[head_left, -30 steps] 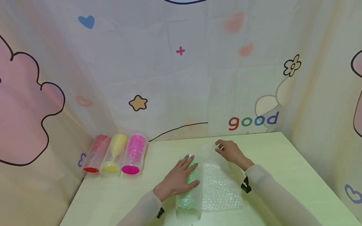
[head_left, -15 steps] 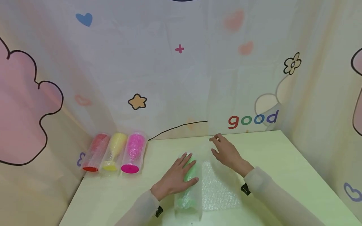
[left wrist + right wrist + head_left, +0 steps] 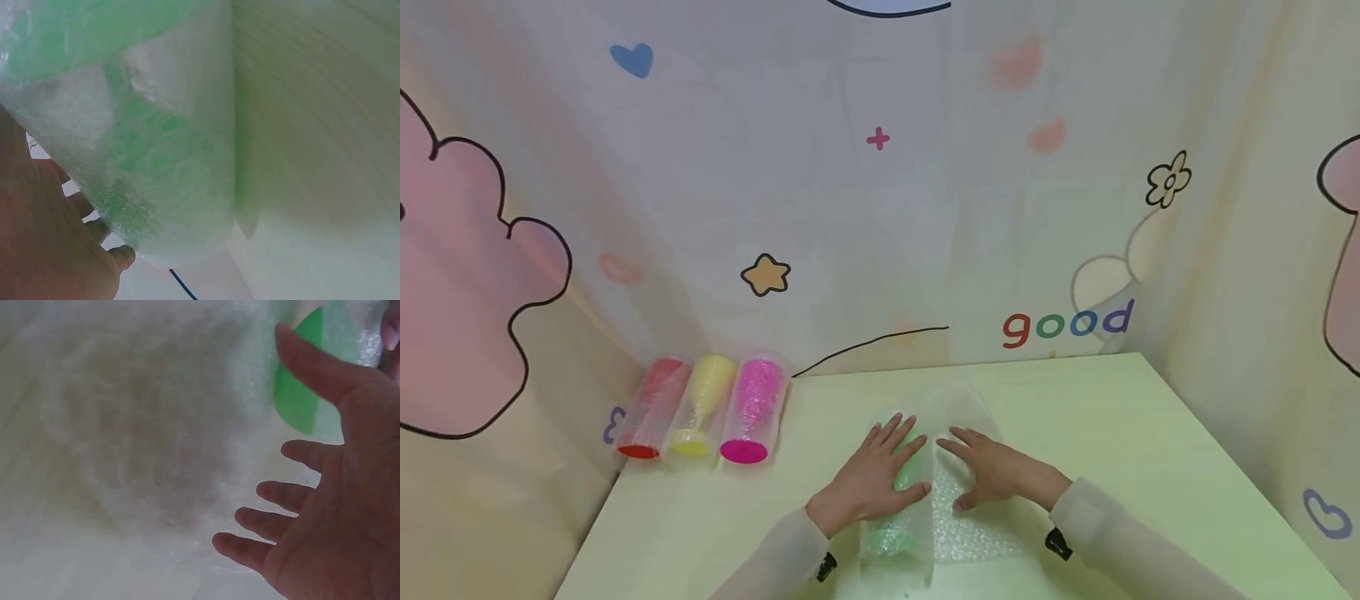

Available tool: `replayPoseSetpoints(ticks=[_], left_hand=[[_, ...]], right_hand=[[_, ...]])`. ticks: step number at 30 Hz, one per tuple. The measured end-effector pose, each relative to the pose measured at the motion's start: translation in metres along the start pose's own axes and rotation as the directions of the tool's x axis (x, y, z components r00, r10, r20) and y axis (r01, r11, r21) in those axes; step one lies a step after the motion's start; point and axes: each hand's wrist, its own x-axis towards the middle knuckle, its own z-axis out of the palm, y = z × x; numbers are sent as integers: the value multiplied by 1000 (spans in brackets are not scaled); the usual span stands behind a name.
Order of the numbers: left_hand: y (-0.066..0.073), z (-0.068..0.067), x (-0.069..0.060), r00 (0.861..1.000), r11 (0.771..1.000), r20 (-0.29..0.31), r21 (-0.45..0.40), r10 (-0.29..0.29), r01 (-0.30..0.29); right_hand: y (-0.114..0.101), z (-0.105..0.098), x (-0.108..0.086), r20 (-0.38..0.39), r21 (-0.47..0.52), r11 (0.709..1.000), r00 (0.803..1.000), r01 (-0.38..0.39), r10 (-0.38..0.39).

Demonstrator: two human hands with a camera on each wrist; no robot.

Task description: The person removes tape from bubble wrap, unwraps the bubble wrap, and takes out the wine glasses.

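A green goblet [image 3: 892,537] lies on its side inside bubble wrap at the front of the table. My left hand [image 3: 871,477] rests on top of the roll with fingers spread. In the left wrist view, the wrapped green goblet [image 3: 150,144] fills much of the picture beside the hand. To its right, a loose stretch of bubble wrap [image 3: 973,537] spreads flat on the tabletop. Over that sheet hovers or rests my right hand [image 3: 996,473], fingers apart and holding nothing; contact is unclear. The right wrist view shows a green round end [image 3: 299,403] through the wrap, behind the thumb.
Three more wrapped goblets lie side by side at the table's back left: red [image 3: 657,404], yellow [image 3: 703,404] and pink [image 3: 757,408]. A printed curtain [image 3: 820,183] hangs behind the pale table [image 3: 1105,442] and along both sides.
My right hand has left the far corner of the bubble wrap and come down nearer the roll, its fingers spreading. The left hand has stayed on the wrapped goblet.
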Motion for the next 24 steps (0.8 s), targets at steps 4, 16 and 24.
replayPoseSetpoints(ticks=[4,16,24], left_hand=[[-2,2,-2,1000,1000,14,7,-13,13],[-8,2,-13,1000,999,-4,-13,-31,31],[-13,3,-22,998,997,-19,-57,-61,60]], right_hand=[[11,11,1,75,-9,1000,997,-17,17],[29,8,-13,85,4,1000,996,-15,15],[44,8,-23,85,7,1000,996,-22,22]])
